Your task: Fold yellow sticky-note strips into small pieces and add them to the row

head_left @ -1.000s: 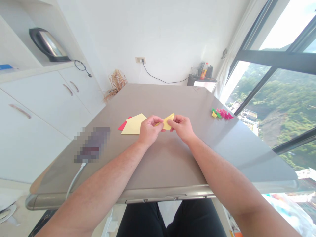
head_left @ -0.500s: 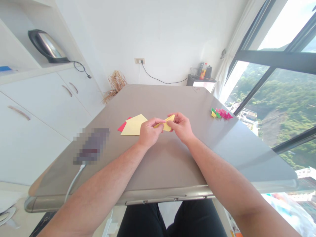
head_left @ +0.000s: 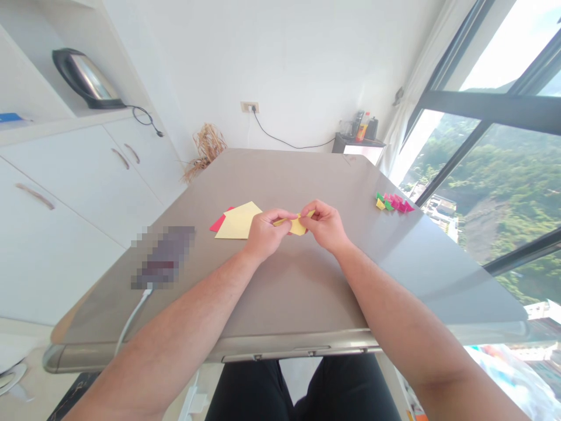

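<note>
A folded piece of yellow paper (head_left: 298, 227) is held between both hands above the middle of the table. My left hand (head_left: 268, 233) pinches its left end between thumb and fingers. At the other end, my right hand (head_left: 325, 225) grips the upper right corner with thumb and forefinger. The fingers cover part of the folds. Just left of my left hand lie flat yellow paper sheets (head_left: 236, 222), with a red sheet (head_left: 217, 224) showing from beneath.
Small folded paper pieces (head_left: 397, 203) in pink, green and yellow sit at the table's right side. A blurred-out dark object (head_left: 164, 257) with a white cable (head_left: 134, 318) lies at left on the grey table (head_left: 289, 292). Beyond the right edge is a window.
My right thumb and fingers have shifted on the yellow paper, and its raised right corner now sits lower and farther right. My left hand keeps its pinch almost unmoved.
</note>
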{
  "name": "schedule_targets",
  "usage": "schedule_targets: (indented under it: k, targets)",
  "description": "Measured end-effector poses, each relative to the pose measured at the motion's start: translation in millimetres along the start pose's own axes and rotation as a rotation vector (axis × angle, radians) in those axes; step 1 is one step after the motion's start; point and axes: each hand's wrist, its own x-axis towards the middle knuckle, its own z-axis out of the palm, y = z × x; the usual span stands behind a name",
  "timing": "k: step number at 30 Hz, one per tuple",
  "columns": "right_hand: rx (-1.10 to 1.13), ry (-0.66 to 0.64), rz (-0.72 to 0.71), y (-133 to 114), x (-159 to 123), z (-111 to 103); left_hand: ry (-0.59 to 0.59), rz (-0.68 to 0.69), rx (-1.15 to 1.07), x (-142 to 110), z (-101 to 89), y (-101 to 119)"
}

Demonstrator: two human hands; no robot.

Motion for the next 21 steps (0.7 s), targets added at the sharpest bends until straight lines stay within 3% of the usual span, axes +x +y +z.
schedule_targets:
  k: [5,10,14,21]
  targets:
    - [0.071,0.024,-0.003,-2,0,0,-0.031,-0.025,-0.072,2,1.7,0]
    - [0.114,-0.008,0.039,-1,2,-2,0.047,-0.030,0.062,2,-0.4,4]
    - [0.122,0.000,0.052,0,4,-6,0.044,-0.007,0.177,0,-3.1,5]
    - [0.192,0.025,0.082,-1,5,-10,0.079,-0.007,0.139,3,-3.7,5]
